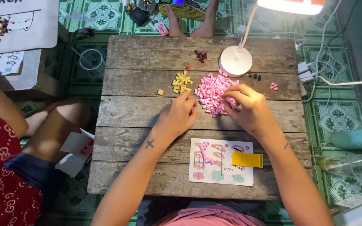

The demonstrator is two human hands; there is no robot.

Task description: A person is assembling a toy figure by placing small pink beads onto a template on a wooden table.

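Note:
A pile of small pink bricks point(213, 90) lies in the middle of a weathered wooden table point(147, 54). My left hand point(180, 113) rests at the pile's left edge with fingers curled; whether it pinches a brick is hidden. My right hand point(248, 106) sits on the pile's right side, fingers bent down into the pink bricks. Left of the pile lies a small heap of yellow bricks point(181, 82). Near the front edge lies a printed instruction sheet point(214, 165) with a yellow flat tool point(247, 159) on top of it.
A white desk lamp base point(235, 61) stands behind the pink pile. A few dark red bricks point(200, 55) and stray pink ones point(273, 86) lie nearby. A seated person point(5, 167) is on the left; another person's feet point(191, 21) show beyond the far edge. Cables run at right.

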